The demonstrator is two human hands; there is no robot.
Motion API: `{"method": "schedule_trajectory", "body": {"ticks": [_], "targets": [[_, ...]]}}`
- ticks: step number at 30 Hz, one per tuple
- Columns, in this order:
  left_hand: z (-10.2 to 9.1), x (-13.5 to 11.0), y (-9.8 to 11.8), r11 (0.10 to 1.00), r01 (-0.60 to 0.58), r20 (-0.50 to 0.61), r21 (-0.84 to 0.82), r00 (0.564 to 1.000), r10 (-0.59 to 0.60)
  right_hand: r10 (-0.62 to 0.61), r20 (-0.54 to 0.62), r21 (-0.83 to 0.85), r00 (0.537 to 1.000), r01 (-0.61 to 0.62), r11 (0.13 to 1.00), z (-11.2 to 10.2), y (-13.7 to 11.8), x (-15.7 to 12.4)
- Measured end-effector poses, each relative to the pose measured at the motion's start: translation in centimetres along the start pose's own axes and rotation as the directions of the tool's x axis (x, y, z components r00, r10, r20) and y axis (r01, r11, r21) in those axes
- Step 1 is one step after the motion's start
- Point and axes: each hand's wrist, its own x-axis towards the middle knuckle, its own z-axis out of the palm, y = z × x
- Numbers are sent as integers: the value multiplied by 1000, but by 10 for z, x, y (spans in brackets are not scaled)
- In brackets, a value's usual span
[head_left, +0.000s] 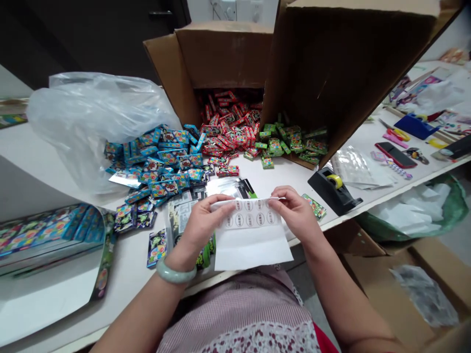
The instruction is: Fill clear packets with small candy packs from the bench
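Between both hands is a white sheet of round stickers (253,245), with rows of printed circles along its upper part and a blank lower part. My left hand (206,218) pinches its upper left edge, a pale green bangle on the wrist. At the upper right corner, my right hand (294,211) grips the sheet between thumb and fingers. Under and beside my left hand lie plastic-wrapped printed packets (180,211). A small green box (314,206) rests just right of my right hand. Blue boxes (165,189) are heaped beyond my left hand.
Red boxes (235,132) spill from a cardboard carton (224,59); green boxes (274,146) lie in another carton (331,63). A black tape dispenser (333,191) stands near the table's right edge. At left are a clear plastic bag (99,113) and a display tray (47,299) holding packets.
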Motion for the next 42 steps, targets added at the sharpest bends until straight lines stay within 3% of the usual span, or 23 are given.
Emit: {"method": "schedule_trajectory", "body": {"ticks": [2,4,7,10,13,17,22,25,34,38,42], "targets": [[-1,-2,1,1000,6,9,4,1000,-6,111,87,96,990,-119,988,1,1,-1],[-3,-3,0,996,-79,6,41,997,78,153,114,115,982,-166,979,2,0,-4],[-6,-3,-3,973,-212,26,86,977,211,88,70,25,994,-90,996,4,-3,-7],[-9,-3,-9,979,-172,32,112,985,170,-26,34,-105,999,30,994,3,-8,-10],[-9,-4,-9,968,-224,62,118,974,218,-95,29,-89,995,98,991,1,-10,-12],[-5,-8,2,935,-338,123,106,938,325,-16,107,20,994,14,1000,-2,-11,-10],[-1,-11,14,891,-403,192,208,910,366,23,235,-103,972,1,995,2,-18,-5],[-3,-11,14,890,-412,152,196,909,388,9,274,-155,962,34,987,5,-22,-2],[-5,-7,6,943,-273,99,189,961,258,31,235,-159,972,7,987,9,-29,-3],[-4,-6,7,925,-329,145,192,941,304,24,211,-140,977,5,990,8,-26,-3],[-3,-7,10,904,-376,187,202,921,341,36,256,-182,966,12,983,6,-21,-1]]}}
